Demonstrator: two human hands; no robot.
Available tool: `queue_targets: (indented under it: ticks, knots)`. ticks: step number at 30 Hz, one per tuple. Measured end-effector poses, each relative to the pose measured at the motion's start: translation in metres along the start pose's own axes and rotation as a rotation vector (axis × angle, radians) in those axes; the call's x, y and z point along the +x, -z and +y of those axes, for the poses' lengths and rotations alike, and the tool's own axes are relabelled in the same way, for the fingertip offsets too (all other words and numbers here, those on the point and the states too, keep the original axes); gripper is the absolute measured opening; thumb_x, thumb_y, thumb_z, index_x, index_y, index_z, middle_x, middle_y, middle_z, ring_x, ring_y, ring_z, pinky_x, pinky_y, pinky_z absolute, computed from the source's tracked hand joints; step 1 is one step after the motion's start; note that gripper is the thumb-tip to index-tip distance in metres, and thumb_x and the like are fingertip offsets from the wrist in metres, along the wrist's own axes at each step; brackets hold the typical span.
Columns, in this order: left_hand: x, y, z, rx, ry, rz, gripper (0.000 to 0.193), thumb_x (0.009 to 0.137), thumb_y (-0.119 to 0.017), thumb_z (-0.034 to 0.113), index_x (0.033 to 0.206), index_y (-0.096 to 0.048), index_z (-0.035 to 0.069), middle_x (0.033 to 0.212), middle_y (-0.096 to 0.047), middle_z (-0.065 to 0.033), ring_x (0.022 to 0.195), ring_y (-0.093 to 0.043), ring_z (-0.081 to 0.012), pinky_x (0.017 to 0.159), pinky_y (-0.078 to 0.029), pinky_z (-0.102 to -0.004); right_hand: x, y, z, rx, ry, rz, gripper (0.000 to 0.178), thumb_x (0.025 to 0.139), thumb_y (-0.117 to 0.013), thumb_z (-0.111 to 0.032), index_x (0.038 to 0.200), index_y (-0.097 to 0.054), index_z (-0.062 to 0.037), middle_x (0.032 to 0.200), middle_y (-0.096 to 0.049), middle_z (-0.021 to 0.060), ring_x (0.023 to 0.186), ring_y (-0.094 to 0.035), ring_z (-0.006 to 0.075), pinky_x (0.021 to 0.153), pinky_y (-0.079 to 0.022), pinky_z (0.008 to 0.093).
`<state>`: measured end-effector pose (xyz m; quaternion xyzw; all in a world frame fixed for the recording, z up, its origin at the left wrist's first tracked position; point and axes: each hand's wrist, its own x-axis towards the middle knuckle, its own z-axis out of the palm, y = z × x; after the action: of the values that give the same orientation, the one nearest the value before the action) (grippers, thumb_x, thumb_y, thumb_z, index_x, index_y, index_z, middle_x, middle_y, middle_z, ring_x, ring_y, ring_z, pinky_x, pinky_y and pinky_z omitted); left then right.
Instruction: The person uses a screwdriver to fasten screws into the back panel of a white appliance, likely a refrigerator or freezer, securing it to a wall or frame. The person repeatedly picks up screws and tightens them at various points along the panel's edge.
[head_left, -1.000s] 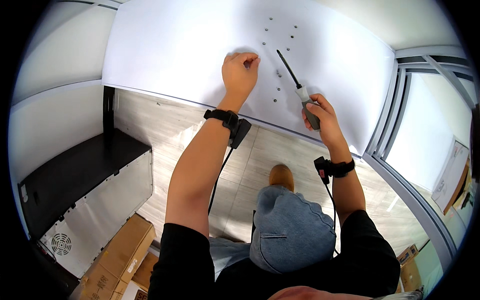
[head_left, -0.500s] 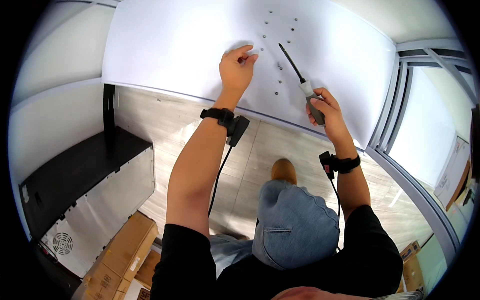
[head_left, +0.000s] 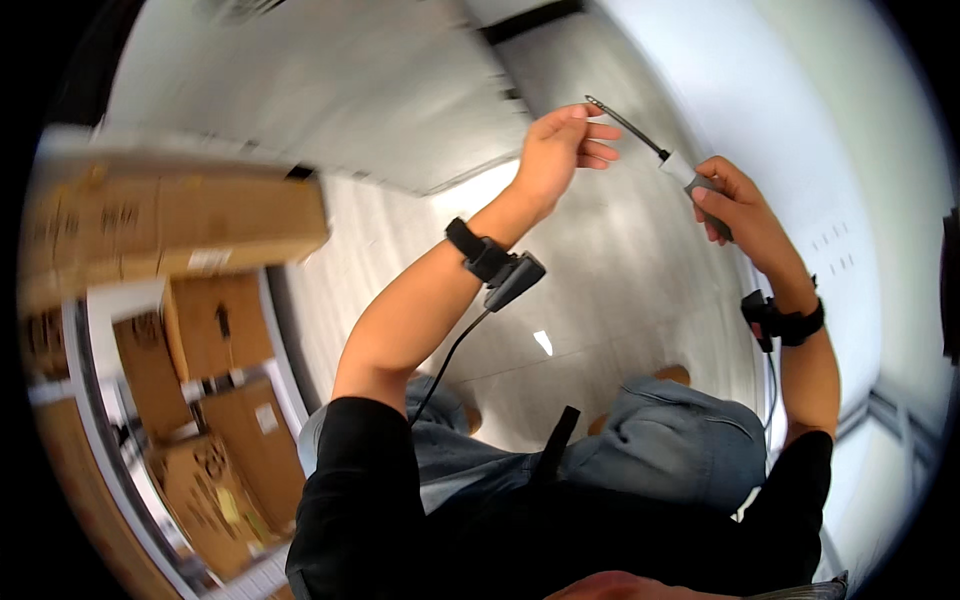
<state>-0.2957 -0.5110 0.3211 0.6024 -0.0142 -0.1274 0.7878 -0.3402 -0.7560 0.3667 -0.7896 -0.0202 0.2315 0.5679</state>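
My right hand [head_left: 728, 203] is wrapped around the grey handle of a screwdriver [head_left: 632, 129]. Its dark shaft slants up and left toward my left hand [head_left: 572, 143]. That hand is raised near the bit, several fingers stretched out and apart, with the thumb and a fingertip close beside the shaft's end. Whether they touch it is hard to tell, and nothing else shows in the fingers. Small screws [head_left: 832, 237] lie in rows on the white table [head_left: 790, 130], to the right of my right wrist, blurred.
Cardboard boxes [head_left: 240, 222] are stacked at the left, some on a pale-framed shelf [head_left: 95, 440]. A large grey metal cabinet [head_left: 330, 90] stands at the upper left. Pale floor [head_left: 520, 350] shows under my arms. Black straps with cabled devices [head_left: 512, 275] sit on both wrists.
The view has swung left, so the table has shifted to the right side, and boxes and the cabinet fill the left. My left hand has left the screws and come to the screwdriver's tip.
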Motion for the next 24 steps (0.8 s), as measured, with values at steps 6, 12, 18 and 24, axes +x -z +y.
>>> queue_targets:
  ticks: [6, 12, 18, 24]
  knots:
    - [-0.158, 0.106, 0.089, -0.134, -0.034, 0.17, 0.033, 0.102, -0.031, 0.025, 0.112, -0.05, -0.001, 0.101, -0.064, -0.016, 0.082, -0.065, -0.0229, 0.074, -0.054, -0.0319, -0.043, -0.158, -0.129, -0.195, -0.02, -0.185, 0.025, 0.091, -0.055, -0.033, 0.096, -0.051, -0.009, 0.071, -0.054, 0.0007, 0.055, -0.051, 0.0088, 0.048, -0.038, 0.0236]
    - [-0.157, 0.197, 0.098, -0.289, 0.115, 0.26, 0.031, 0.101, -0.03, 0.02, 0.112, -0.051, 0.0, 0.095, -0.062, -0.0122, 0.079, -0.064, -0.0198, 0.073, -0.055, -0.0305, -0.005, -0.253, -0.169, -0.166, -0.201, -0.314, 0.032, 0.092, -0.054, -0.039, 0.101, -0.049, -0.0085, 0.075, -0.058, 0.0049, 0.061, -0.058, 0.013, 0.052, -0.046, 0.0266]
    - [-0.156, 0.259, 0.052, -0.201, 0.327, 0.18, 0.029, 0.098, -0.034, 0.018, 0.112, -0.052, 0.001, 0.084, -0.061, -0.0088, 0.068, -0.063, -0.0174, 0.062, -0.054, -0.0275, 0.01, -0.343, -0.118, 0.072, -0.316, -0.379, 0.038, 0.092, -0.054, -0.039, 0.107, -0.046, -0.0054, 0.089, -0.062, 0.0132, 0.074, -0.064, 0.0205, 0.061, -0.054, 0.0327]
    - [-0.136, 0.279, 0.033, -0.066, 0.291, 0.088, 0.026, 0.097, -0.043, 0.02, 0.116, -0.053, 0.006, 0.085, -0.061, -0.0063, 0.065, -0.065, -0.0144, 0.051, -0.043, -0.0204, 0.018, -0.402, -0.057, 0.415, -0.215, -0.119, 0.031, 0.096, -0.05, -0.035, 0.107, -0.045, -0.0062, 0.086, -0.062, 0.011, 0.073, -0.063, 0.0183, 0.066, -0.053, 0.0343]
